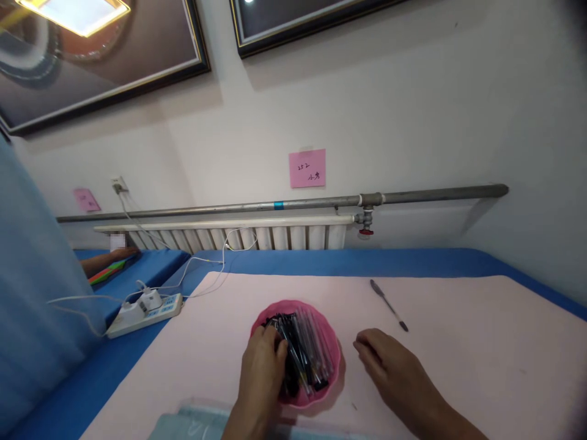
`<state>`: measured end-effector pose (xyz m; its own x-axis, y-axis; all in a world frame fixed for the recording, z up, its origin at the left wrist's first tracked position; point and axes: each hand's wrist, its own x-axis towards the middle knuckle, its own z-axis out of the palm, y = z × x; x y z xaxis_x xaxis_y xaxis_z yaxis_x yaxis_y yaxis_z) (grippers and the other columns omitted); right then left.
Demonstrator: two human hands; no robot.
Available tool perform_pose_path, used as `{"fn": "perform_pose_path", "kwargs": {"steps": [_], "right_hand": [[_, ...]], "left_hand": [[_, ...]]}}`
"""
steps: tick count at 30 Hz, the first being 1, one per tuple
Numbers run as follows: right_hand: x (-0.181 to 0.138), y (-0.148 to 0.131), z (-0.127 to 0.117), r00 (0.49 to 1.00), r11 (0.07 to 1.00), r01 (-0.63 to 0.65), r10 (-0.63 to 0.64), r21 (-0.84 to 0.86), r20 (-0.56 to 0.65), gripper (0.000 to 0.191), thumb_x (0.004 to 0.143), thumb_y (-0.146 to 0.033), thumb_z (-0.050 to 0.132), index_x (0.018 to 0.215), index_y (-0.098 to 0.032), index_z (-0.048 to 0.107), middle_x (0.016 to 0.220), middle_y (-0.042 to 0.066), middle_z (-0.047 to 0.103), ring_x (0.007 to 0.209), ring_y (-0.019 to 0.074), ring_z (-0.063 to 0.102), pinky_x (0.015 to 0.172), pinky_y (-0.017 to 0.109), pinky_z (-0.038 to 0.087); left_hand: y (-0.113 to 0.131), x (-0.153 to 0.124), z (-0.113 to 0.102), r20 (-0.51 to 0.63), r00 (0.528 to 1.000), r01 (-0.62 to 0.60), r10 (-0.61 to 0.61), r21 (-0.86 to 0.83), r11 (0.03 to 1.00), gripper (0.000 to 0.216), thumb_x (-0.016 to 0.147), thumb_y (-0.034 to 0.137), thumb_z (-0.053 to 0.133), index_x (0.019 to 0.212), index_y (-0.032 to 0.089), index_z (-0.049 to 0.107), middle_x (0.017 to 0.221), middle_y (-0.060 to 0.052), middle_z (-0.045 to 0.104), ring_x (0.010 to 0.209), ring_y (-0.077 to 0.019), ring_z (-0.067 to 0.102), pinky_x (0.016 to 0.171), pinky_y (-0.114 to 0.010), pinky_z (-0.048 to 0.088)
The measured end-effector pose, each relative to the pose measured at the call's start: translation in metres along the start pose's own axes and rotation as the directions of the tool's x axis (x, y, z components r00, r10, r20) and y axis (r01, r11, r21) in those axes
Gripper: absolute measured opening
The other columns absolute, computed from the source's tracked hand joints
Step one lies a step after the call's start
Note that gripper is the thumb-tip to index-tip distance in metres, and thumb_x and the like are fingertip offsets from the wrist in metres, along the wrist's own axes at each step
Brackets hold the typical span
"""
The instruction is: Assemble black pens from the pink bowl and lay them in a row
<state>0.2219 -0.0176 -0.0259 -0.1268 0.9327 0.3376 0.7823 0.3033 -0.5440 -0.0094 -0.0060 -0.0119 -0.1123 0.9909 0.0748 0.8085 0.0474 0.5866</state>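
Observation:
A pink bowl (331, 342) filled with several dark pens (308, 354) sits on the pale pink mat in front of me. My left hand (262, 366) reaches into the bowl's left side, fingers curled down among the pens; whether it grips one is hidden. My right hand (387, 366) rests on the mat just right of the bowl, fingers bent loosely downward, holding nothing I can see. A single black pen (389, 304) lies alone on the mat beyond my right hand.
A white power strip (145, 313) with plugs and white cables lies at the left on the blue cover. Another person's arm (103, 261) rests on a table at far left. A radiator (238, 235) and pipe run along the wall. A pale blue object sits at the near edge.

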Motion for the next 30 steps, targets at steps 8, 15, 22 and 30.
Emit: {"fn": "perform_pose_path", "kwargs": {"steps": [8, 15, 22, 30], "right_hand": [[-0.002, -0.002, 0.001, 0.999, 0.999, 0.031, -0.031, 0.028, 0.006, 0.021, 0.086, -0.028, 0.038, 0.075, -0.023, 0.055, 0.075, 0.005, 0.063, 0.069, 0.0197, 0.056, 0.067, 0.034, 0.042], [-0.004, -0.017, 0.005, 0.997, 0.995, 0.079, -0.08, 0.062, 0.003, 0.022, 0.089, -0.029, 0.038, 0.075, -0.024, 0.054, 0.076, 0.004, 0.062, 0.071, 0.0193, 0.055, 0.069, 0.034, 0.042], [0.007, -0.036, 0.015, 0.981, 0.981, 0.187, -0.185, -0.049, 0.056, 0.025, 0.09, -0.019, 0.036, 0.075, -0.021, 0.057, 0.077, 0.005, 0.06, 0.073, 0.0193, 0.053, 0.069, 0.033, 0.04], [0.029, -0.038, 0.042, 0.985, 0.941, 0.166, -0.173, -0.295, 0.004, 0.009, 0.079, -0.02, 0.054, 0.078, -0.018, 0.063, 0.095, 0.009, 0.063, 0.086, 0.0253, 0.053, 0.076, 0.037, 0.037]], "left_hand": [[0.009, -0.008, -0.007, 0.002, 0.999, 0.039, -0.04, 0.184, 0.982, 0.018, 0.08, 0.02, 0.047, 0.091, 0.015, 0.06, 0.099, -0.012, 0.06, 0.09, -0.0237, 0.056, 0.076, -0.032, 0.037], [0.011, -0.008, -0.001, 0.009, 0.998, 0.064, -0.067, 0.196, 0.978, 0.019, 0.076, 0.021, 0.052, 0.087, 0.013, 0.065, 0.105, -0.016, 0.059, 0.094, -0.0263, 0.056, 0.08, -0.034, 0.038], [0.007, -0.012, -0.006, 0.013, 0.999, 0.041, -0.043, 0.116, 0.992, 0.022, 0.071, 0.024, 0.057, 0.088, 0.012, 0.066, 0.108, -0.018, 0.059, 0.094, -0.0279, 0.054, 0.082, -0.036, 0.038], [-0.006, -0.011, -0.009, 0.012, 1.0, 0.021, -0.022, 0.092, 0.996, 0.01, 0.057, 0.015, 0.065, 0.066, 0.018, 0.066, 0.092, -0.011, 0.064, 0.082, -0.0246, 0.057, 0.072, -0.033, 0.04]]}}
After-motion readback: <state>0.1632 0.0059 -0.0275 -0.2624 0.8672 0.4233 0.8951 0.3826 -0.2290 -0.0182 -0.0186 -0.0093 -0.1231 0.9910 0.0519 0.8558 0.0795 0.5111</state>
